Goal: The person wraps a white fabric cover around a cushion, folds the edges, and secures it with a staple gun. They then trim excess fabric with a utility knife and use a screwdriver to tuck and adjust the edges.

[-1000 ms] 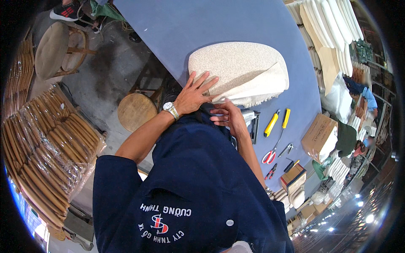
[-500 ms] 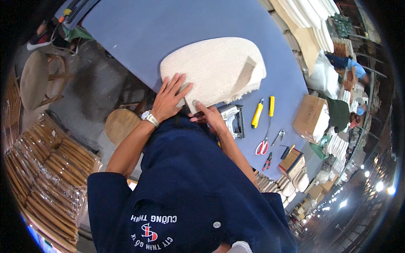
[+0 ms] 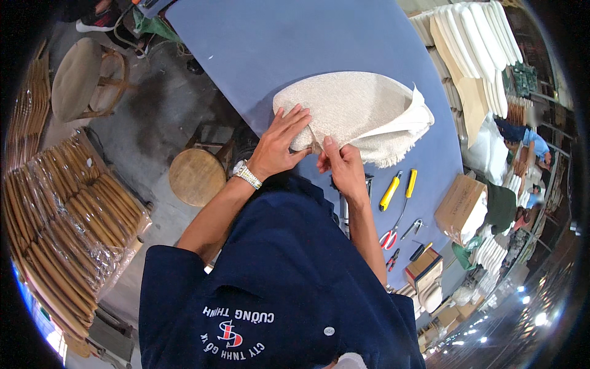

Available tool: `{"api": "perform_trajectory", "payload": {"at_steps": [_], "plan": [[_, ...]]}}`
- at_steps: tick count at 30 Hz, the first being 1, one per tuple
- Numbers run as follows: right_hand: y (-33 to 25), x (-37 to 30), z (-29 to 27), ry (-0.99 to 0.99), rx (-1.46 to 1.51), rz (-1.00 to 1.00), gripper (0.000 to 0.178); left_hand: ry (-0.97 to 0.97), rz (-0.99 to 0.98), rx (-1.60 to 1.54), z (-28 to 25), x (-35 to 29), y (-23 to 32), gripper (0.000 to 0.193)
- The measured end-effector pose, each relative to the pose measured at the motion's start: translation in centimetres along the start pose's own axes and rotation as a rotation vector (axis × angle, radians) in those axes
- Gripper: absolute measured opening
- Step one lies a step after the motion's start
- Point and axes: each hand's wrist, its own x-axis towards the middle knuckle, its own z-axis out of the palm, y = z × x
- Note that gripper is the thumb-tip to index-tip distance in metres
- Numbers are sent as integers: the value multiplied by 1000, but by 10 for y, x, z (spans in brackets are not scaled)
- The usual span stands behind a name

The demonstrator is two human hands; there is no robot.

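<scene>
A cream fabric-covered seat pad (image 3: 344,104) lies on the blue table, its cloth loose and folded up at the right and frayed along the near edge. My left hand (image 3: 279,144) rests on the pad's near-left corner, fingers stretched over the cloth and thumb toward my right hand. Close beside it, my right hand (image 3: 345,169) pinches the edge of the fabric cover (image 3: 384,150) between thumb and fingers. A staple gun (image 3: 344,206) is mostly hidden behind my right forearm.
Right of my arm lie a yellow cutter (image 3: 389,192), a yellow-handled screwdriver (image 3: 411,181), red-handled scissors (image 3: 388,238) and small pliers (image 3: 393,261). A cardboard box (image 3: 460,206) stands past the table's right side. A round stool (image 3: 197,177) and wrapped wooden parts (image 3: 67,215) are at left.
The pad has turned and shifted toward the right, and its cloth now stands folded at the right end. My right hand has come up from beneath the edge to pinch the cloth.
</scene>
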Motion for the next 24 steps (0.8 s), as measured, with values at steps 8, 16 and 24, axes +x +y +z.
{"api": "perform_trajectory", "payload": {"at_steps": [8,16,24], "plan": [[-30,0,4,124,-71,-67,52,54,-100,-74,-6,12,14,71],[-26,20,6,204,-233,-228,46,146,-162,-149,-6,23,11,57],[-17,45,15,204,-74,-390,38,168,-192,-153,-18,41,13,41]]}}
